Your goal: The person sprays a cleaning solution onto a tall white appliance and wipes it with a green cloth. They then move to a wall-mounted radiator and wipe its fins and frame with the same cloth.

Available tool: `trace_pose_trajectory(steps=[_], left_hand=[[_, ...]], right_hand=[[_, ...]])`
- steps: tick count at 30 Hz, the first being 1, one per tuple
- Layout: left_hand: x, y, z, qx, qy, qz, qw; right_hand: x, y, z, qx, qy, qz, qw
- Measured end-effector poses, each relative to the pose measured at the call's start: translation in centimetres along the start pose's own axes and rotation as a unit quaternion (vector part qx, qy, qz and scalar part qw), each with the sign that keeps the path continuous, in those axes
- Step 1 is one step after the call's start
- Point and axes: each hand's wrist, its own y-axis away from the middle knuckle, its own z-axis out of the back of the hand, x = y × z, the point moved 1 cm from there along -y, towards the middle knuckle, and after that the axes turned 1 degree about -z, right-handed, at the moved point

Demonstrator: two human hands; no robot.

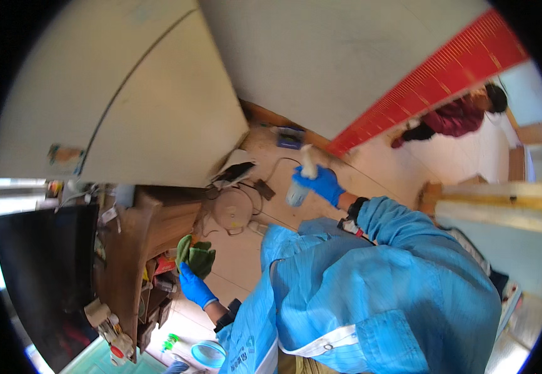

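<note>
Wearing a blue glove, my right hand [323, 184] grips a spray bottle [296, 192] by its neck. The bottle has a white trigger head and a pale blue body, held above the tiled floor. My left hand [195, 286], gloved the same way, holds a folded green cloth [197, 258] beside the wooden TV cabinet [147, 224]. Some of its fingers are hidden by the cloth. A large cream-coloured cabinet or refrigerator [168, 112] stands in front of me.
A television [46, 280] stands on the cabinet at left. A round lidded container [233, 210], cables and a blue box [290, 138] lie on the floor. A blue basin [208, 354] and a green-topped bottle [170, 342] are behind. Past a red door-frame strip [430, 79] a person [458, 114] is visible.
</note>
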Motion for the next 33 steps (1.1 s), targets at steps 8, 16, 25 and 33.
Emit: trace_pose_trajectory(steps=[8, 16, 25, 33], left_hand=[[-4.1, 8.4, -7.1, 0.159, 0.089, -0.067, 0.981], [-3.4, 16.4, -7.6, 0.171, 0.039, -0.041, 0.984], [-1.6, 15.6, -5.7, 0.146, -0.002, -0.066, 0.987], [-0.1, 13.2, -3.5, 0.074, -0.15, -0.021, 0.986]], right_hand=[[-5.7, 17.1, 22.1, -0.368, -0.205, -0.039, 0.906], [-13.0, 19.9, 35.0, -0.547, -0.294, -0.029, 0.784], [-13.7, 20.9, 39.6, -0.563, -0.034, -0.045, 0.825], [-14.8, 15.3, 44.6, -0.597, 0.009, -0.21, 0.775]])
